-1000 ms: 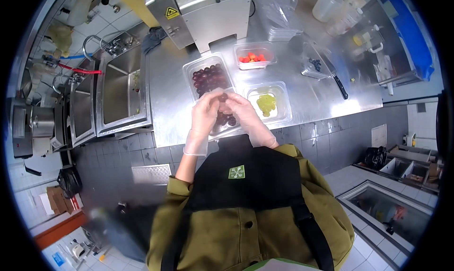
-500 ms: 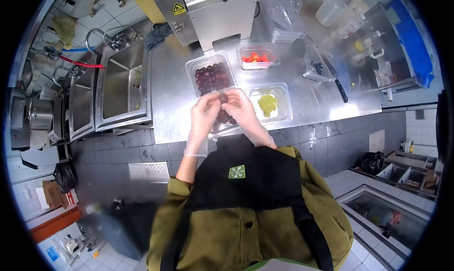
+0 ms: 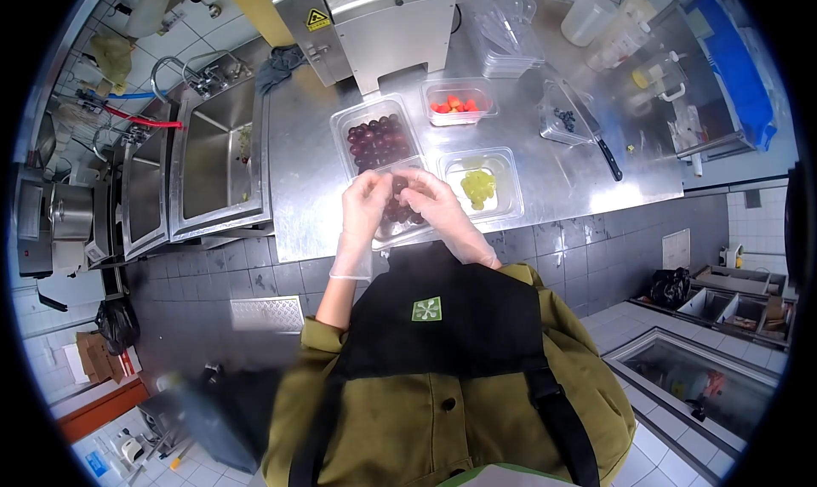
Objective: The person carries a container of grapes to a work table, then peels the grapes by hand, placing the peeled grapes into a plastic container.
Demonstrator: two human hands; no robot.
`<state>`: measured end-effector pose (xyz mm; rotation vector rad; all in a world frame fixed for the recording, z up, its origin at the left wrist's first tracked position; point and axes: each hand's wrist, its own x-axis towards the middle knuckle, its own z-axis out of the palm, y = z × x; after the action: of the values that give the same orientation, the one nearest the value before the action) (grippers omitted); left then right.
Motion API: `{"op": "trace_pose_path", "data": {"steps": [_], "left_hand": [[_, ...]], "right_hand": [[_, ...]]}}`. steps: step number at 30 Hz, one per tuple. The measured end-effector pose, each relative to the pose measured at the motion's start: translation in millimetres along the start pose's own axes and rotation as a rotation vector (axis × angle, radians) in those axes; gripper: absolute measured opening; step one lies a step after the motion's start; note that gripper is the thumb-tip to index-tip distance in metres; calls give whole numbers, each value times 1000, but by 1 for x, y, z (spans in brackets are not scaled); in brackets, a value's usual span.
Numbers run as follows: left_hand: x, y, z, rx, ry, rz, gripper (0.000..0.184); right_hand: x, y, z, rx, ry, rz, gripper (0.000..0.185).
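Both my hands wear clear plastic gloves and meet over a clear tub (image 3: 387, 239) of dark red grapes. A single dark grape (image 3: 399, 183) is pinched between the fingertips of my left hand (image 3: 364, 205) and my right hand (image 3: 436, 202), partly covered by the fingers. Beneath them, more dark grapes (image 3: 402, 212) show in the near tub. Just beyond stands a second clear tub (image 3: 341, 130) with whole dark red grapes (image 3: 378, 141). To the right of my right hand, a clear tub (image 3: 516, 183) holds pale green grape pieces (image 3: 478, 189).
Cut strawberries (image 3: 454, 105) lie in a small tub behind. Further right, a black-handled knife (image 3: 608, 157) rests by a tub of blueberries (image 3: 563, 119). A steel machine (image 3: 391, 36) stands at the back, beside stacked clear containers (image 3: 508, 53). Left is a double sink (image 3: 219, 176).
My fingers have shifted slightly around the dark grape, covering more of it. The whole view has moved a little; the tubs stay in place.
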<state>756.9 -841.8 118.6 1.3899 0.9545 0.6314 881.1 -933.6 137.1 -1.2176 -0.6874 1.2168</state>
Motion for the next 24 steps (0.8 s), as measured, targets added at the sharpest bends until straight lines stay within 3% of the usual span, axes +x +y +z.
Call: {"op": "trace_pose_path", "data": {"steps": [3, 6, 9, 18, 24], "left_hand": [[0, -2, 5, -34, 19, 45, 8], [2, -10, 7, 86, 17, 309, 8], [-6, 3, 11, 310, 13, 453, 14], [-5, 0, 8, 431, 11, 456, 17], [-2, 5, 12, 570, 52, 485, 11]], "right_hand": [[4, 6, -1, 86, 1, 81, 22], [16, 31, -12, 446, -37, 149, 21], [17, 36, -17, 495, -54, 170, 21], [15, 30, -8, 272, 83, 180, 18], [18, 37, -7, 81, 75, 64, 16]]}}
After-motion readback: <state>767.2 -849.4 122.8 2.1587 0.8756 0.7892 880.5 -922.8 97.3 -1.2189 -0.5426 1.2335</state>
